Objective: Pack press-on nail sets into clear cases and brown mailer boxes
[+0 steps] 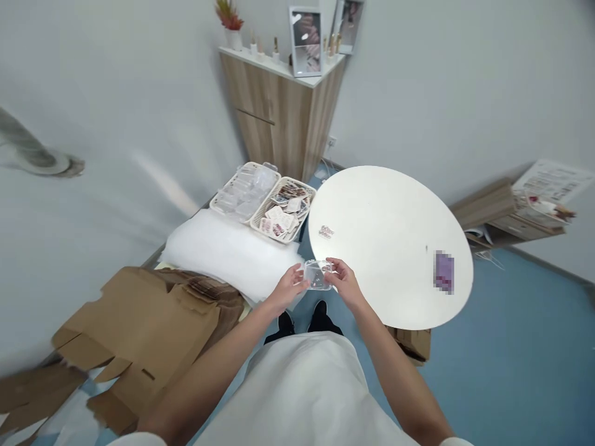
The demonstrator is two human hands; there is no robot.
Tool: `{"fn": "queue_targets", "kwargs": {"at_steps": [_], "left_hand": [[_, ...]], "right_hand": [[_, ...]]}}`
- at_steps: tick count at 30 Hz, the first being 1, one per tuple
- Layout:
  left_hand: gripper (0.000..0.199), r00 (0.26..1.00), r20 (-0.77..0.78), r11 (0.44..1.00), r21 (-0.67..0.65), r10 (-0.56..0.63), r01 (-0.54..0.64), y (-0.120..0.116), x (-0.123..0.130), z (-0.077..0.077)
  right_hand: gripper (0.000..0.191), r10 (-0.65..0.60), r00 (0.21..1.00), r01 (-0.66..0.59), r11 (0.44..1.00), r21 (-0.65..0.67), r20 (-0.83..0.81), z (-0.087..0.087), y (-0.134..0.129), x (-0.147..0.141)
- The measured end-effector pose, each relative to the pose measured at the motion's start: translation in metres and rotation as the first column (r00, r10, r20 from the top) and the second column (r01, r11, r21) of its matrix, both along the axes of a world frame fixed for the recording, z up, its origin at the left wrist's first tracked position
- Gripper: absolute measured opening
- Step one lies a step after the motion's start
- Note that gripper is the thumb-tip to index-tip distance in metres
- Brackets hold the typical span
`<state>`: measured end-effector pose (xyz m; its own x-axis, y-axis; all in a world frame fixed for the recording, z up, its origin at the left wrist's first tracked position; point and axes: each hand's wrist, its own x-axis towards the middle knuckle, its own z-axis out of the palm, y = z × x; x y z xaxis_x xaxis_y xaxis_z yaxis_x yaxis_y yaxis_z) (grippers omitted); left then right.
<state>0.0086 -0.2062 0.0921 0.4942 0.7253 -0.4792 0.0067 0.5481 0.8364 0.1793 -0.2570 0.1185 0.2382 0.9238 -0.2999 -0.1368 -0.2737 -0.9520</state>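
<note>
Now — L fingers (293, 273) holding clr box (318, 277); R fingers (336, 265) holding same; wht table (385, 223) nearby

The box (318, 278) is colourless, table (381, 238) white, floor (520, 341) blue, cardboard (151, 328) brown, cabinet (279, 105) wood-grained.

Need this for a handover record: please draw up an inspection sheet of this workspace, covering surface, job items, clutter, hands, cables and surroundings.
Surface: round white table; a small printed piece lies near its left edge, a pixelated purple item toward the right.
Job items: clear plastic case, held off the table; contents unclear.
Clutter: flattened cardboard and white sheeting at left.
Hands: left hand and right hand grip opposite sides of the case with their fingers.
Cables: thin white cable below the wall socket.
Surroundings: wood-look corner cabinet, blue floor, white baskets of containers and printed cards.
</note>
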Motion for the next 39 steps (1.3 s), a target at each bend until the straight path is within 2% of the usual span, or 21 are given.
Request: {"fn": "queue_targets", "kwargs": {"at_steps": [2,4,7,9,13,15,17,21,22,24,27,29,31,33,36,39], "left_hand": [[0.052,0.988,0.068,0.987,-0.073,-0.137,0.142,-0.005,0.015,0.005],[0.044,0.975,0.093,0.976,-0.069,-0.201,0.208,-0.008,0.034,0.009],[0.039,0.973,0.053,0.974,-0.004,-0.226,0.227,-0.016,0.07,0.011],[0.037,0.975,0.007,0.973,0.064,-0.221,0.22,-0.023,0.096,0.009],[0.032,0.982,-0.059,0.941,0.281,-0.179,0.188,-0.038,0.145,0.004],[0.03,0.979,-0.08,0.903,0.377,-0.189,0.205,-0.046,0.166,0.004],[0.03,0.967,-0.098,0.865,0.432,-0.234,0.253,-0.055,0.186,0.007],[0.035,0.926,-0.101,0.805,0.464,-0.365,0.368,-0.069,0.215,0.015],[0.037,0.924,-0.107,0.812,0.449,-0.366,0.374,-0.07,0.221,0.015],[0.041,0.937,-0.146,0.862,0.367,-0.318,0.35,-0.072,0.228,0.014],[0.046,0.93,-0.186,0.934,0.111,-0.316,0.34,-0.071,0.235,0.011],[0.048,0.915,-0.134,0.925,-0.065,-0.38,0.374,-0.071,0.238,0.009],[0.049,0.906,-0.034,0.896,-0.173,-0.421,0.41,-0.07,0.24,0.008],[0.048,0.901,0.058,0.876,-0.218,-0.429,0.431,-0.069,0.242,0.008],[0.048,0.908,0.106,0.881,-0.219,-0.406,0.42,-0.063,0.243,0.004],[0.046,0.925,0.072,0.91,-0.166,-0.373,0.38,-0.053,0.239,-0.002]], "right_hand": [[0.039,-0.067,0.998,0.067,0.998,-0.005,0.022,0.001,-0.016,0.016],[0.039,-0.124,0.991,0.124,0.992,-0.012,0.047,-0.001,-0.031,0.033],[0.04,-0.194,0.977,0.197,0.98,-0.017,0.092,-0.005,-0.052,0.06],[0.041,-0.241,0.953,0.247,0.969,-0.014,0.182,-0.009,-0.065,0.076],[0.056,-0.306,0.87,0.34,0.94,-0.021,0.386,-0.017,-0.084,0.101],[0.071,-0.314,0.881,0.344,0.939,-0.022,0.355,-0.019,-0.09,0.112],[0.08,-0.339,0.906,0.355,0.935,-0.017,0.255,-0.02,-0.094,0.124],[0.066,-0.358,0.934,0.357,0.933,-0.05,-0.015,-0.02,-0.103,0.159],[0.062,-0.334,0.939,0.331,0.943,-0.046,-0.081,-0.02,-0.106,0.168],[0.057,-0.272,0.946,0.275,0.961,-0.005,-0.179,-0.021,-0.113,0.185],[0.057,-0.211,0.957,0.226,0.972,0.058,-0.197,-0.021,-0.121,0.2],[0.06,-0.172,0.969,0.186,0.98,0.067,-0.176,-0.02,-0.123,0.204],[0.062,-0.121,0.975,0.135,0.989,0.067,-0.189,-0.02,-0.123,0.205],[0.062,-0.091,0.97,0.109,0.992,0.069,-0.225,-0.021,-0.122,0.205],[0.058,-0.13,0.964,0.15,0.986,0.071,-0.232,-0.026,-0.119,0.205],[0.055,-0.217,0.971,0.225,0.972,0.073,-0.102,-0.029,-0.12,0.206]]}}
